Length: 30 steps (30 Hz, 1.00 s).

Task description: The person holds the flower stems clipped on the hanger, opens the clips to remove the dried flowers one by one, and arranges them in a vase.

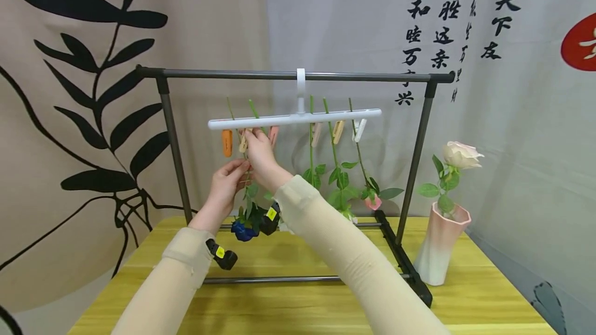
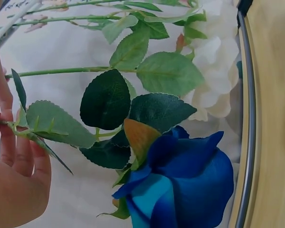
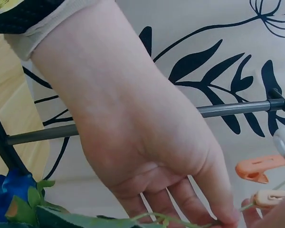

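Observation:
My left hand (image 1: 222, 190) pinches the green stem of a blue rose (image 2: 185, 180), which hangs head down below it. The rose's dark leaves (image 2: 104, 99) spread beside the fingers in the left wrist view. Just above, my right hand (image 1: 261, 154) grips a beige clothespin (image 1: 243, 142) on the white hanger (image 1: 335, 116); the stem runs up by the pin. An orange clothespin (image 1: 226, 142) hangs to its left, a pink clothespin (image 1: 273, 136) to its right. In the right wrist view, the left palm fills the middle and the beige pin shows at the lower right.
The hanger hooks on a dark metal rack (image 1: 233, 74) on the wooden table (image 1: 261, 304). Several other flowers hang head down from pins, among them a pink rose (image 1: 373, 201) and a white flower (image 2: 213, 61). A vase (image 1: 441, 247) with a cream rose (image 1: 461, 155) stands right.

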{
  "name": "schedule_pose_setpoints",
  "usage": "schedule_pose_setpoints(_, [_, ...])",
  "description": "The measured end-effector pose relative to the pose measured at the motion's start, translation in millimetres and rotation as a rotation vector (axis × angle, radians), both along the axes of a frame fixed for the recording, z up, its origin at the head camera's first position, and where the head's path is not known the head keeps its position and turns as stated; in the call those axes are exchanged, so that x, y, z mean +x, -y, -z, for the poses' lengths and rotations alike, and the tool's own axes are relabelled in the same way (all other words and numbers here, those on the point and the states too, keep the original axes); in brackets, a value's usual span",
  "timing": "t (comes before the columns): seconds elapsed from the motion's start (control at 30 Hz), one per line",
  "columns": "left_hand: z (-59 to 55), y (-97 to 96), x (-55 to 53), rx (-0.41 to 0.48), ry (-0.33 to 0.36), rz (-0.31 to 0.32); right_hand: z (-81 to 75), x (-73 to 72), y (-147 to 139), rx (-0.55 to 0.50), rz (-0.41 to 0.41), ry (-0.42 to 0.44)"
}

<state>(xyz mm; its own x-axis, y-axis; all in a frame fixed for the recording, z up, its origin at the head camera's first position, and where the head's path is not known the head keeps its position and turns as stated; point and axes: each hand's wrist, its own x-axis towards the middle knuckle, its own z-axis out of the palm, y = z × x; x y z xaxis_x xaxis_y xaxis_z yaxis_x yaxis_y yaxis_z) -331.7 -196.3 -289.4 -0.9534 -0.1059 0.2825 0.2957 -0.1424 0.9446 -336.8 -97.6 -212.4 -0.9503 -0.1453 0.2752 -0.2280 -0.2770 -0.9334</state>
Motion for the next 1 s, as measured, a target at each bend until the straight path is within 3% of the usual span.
schedule_pose_setpoints(0.23, [5.0, 4.7, -3.4, 0.012, 0.001, -0.006, 5.0, -6.6, 8, -0.147, -0.014, 0.026])
schedule_pose_setpoints(0.37, [10.4, 9.2, -6.1, 0.013, -0.011, -0.006, 4.2, -9.4, 12, -0.178, -0.005, 0.034])
schedule_pose_setpoints(0.53, [21.7, 17.5, -6.5, -0.049, 0.015, 0.006, 2.3, -12.9, 15, -0.147, 0.014, 0.012])
schedule_pose_setpoints(0.8, [38.0, 26.9, 3.0, -0.184, 0.082, 0.017, 0.0, -21.3, 11, -0.074, -0.015, -0.02])
schedule_pose_setpoints(1.0, [47.9, 32.0, 8.0, -0.203, 0.101, 0.061, -1.4, -29.3, 12, -0.058, -0.005, -0.021])
